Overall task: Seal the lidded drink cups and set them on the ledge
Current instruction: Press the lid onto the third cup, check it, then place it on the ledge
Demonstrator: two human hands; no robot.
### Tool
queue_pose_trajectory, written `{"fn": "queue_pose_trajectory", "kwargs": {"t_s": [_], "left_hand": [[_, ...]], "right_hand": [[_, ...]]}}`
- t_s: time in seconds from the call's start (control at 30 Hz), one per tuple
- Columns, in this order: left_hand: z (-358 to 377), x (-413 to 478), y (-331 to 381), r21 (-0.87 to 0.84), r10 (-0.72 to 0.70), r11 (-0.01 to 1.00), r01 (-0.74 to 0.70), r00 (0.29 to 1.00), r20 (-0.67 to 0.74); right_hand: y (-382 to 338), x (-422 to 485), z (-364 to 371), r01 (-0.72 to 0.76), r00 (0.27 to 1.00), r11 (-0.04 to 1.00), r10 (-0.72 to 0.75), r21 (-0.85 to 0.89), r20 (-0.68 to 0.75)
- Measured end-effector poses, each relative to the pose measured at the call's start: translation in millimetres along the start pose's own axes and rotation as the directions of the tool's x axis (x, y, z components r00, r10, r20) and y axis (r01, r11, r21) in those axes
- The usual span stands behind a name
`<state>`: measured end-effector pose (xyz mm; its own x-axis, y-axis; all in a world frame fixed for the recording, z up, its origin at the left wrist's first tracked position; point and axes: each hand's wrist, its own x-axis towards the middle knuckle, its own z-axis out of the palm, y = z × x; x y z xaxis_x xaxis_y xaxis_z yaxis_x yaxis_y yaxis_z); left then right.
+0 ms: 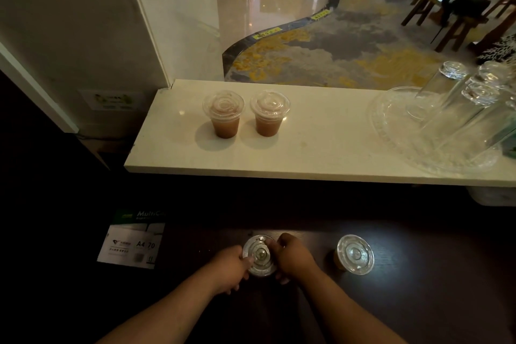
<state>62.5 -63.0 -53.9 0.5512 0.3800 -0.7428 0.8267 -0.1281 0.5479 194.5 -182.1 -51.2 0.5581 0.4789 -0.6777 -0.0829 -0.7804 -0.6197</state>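
While two cups [224, 120] [268, 120] stand on the ledge [321, 142], left hand [230, 267] and right hand [293, 258] pinch a third cup [259, 254]; a fourth cup [355, 254] waits.

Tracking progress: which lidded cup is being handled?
The counter cup held by the left hand and right hand; the other counter cup and two ledge cups stand untouched.

Ledge [307, 156] at back, table [418, 293] nearer, lower. On ledge, left part: left ledge cup [224, 117] and right ledge cup [269, 116], side by side, apart. Far right on ledge: tray [381, 131], glasses [435, 98] on it. On table: middle cup [259, 255] between hands, left hand [227, 267] and right hand [293, 261] both holding it. Spare cup [354, 254] off right, paper pack [131, 243] off left.
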Motion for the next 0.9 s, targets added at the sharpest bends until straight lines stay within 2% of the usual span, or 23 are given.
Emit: {"fn": "queue_pose_trajectory", "kwargs": {"t_s": [0.1, 0.23, 0.3, 0.43, 0.6, 0.7, 0.8, 0.9], "left_hand": [[-7, -2, 2, 0.006, -0.042, 0.999, 0.042, 0.999, -0.008], [-16, 5, 8, 0.035, -0.019, 0.999, 0.029, 0.971, -0.238], [-18, 10, 15, 0.099, 0.049, 0.995, -0.023, 0.962, -0.267], [-19, 14, 16, 0.189, 0.123, 0.978, -0.086, 0.973, -0.194], [-6, 1, 5, 0.082, 0.021, 0.996, -0.02, 1.0, -0.019], [1, -3, 5, 0.062, 0.001, 0.998, -0.001, 1.0, -0.003], [-2, -2, 6, 0.074, -0.008, 0.997, 0.007, 1.0, 0.023], [-10, -2, 7, 0.074, -0.037, 0.997, 0.033, 0.998, 0.05]], "right_hand": [[2, -8, -1, 0.005, 1.0, 0.998, -0.005, 0.07, -0.001], [16, -24, -1, -0.016, 0.999, 0.99, 0.021, 0.14, -0.031], [26, -28, 5, -0.015, 1.0, 0.994, 0.014, 0.108, 0.008], [28, -27, 8, 0.02, 0.998, 0.998, -0.023, 0.059, 0.052], [5, -13, -3, 0.026, 1.0, 1.0, -0.026, -0.011, 0.014], [-4, -8, -6, 0.036, 0.999, 0.998, -0.035, -0.057, 0.015], [-2, -8, -5, 0.036, 0.999, 0.999, -0.035, -0.033, 0.006], [4, -13, -3, 0.029, 0.999, 0.997, -0.028, 0.065, -0.017]]}}
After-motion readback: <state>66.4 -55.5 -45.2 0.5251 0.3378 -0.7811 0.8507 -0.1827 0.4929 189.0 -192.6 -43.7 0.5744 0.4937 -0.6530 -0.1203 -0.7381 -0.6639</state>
